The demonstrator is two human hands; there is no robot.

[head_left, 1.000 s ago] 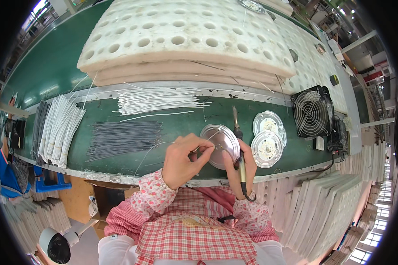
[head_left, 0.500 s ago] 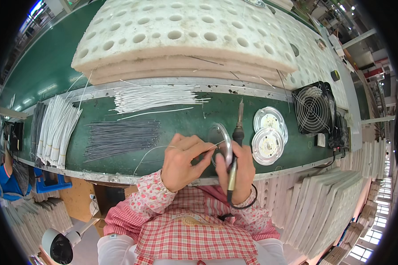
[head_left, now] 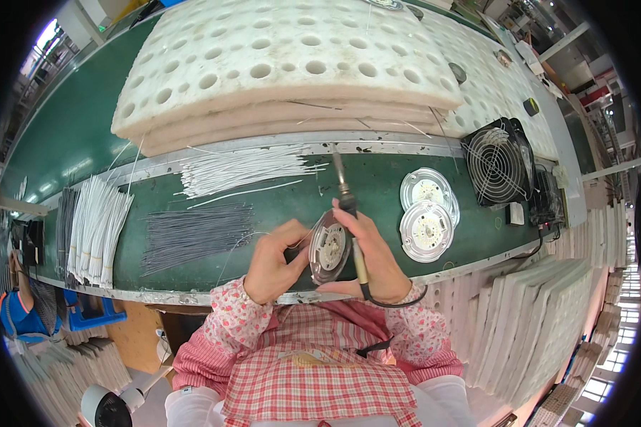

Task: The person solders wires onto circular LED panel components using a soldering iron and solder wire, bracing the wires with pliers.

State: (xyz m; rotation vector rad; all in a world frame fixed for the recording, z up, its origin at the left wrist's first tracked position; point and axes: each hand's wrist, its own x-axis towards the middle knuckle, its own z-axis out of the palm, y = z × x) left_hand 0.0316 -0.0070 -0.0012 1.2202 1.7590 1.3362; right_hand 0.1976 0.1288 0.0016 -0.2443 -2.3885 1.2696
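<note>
Round disc-shaped lamp board (head_left: 329, 245) is held upright over the near edge of the green bench (head_left: 278, 206), just in front of the person's chest. It is steadied from the right by the right hand (head_left: 374, 256), whose fingers are also closed around a soldering iron (head_left: 349, 213) with its tip pointing away, clear of the disc. The left hand (head_left: 271, 260) is pinched shut on a thin wire (head_left: 263, 235) at the disc's left rim. No joint is seen being made at this instant, so the disc is judged unfinished. Two similar discs (head_left: 427, 213) lie flat to the right, beside a black fan (head_left: 497, 162); whether they are finished cannot be told. Bundles of white wires (head_left: 242, 169) and dark wires (head_left: 196, 235) lie on the bench, so much work appears left
</note>
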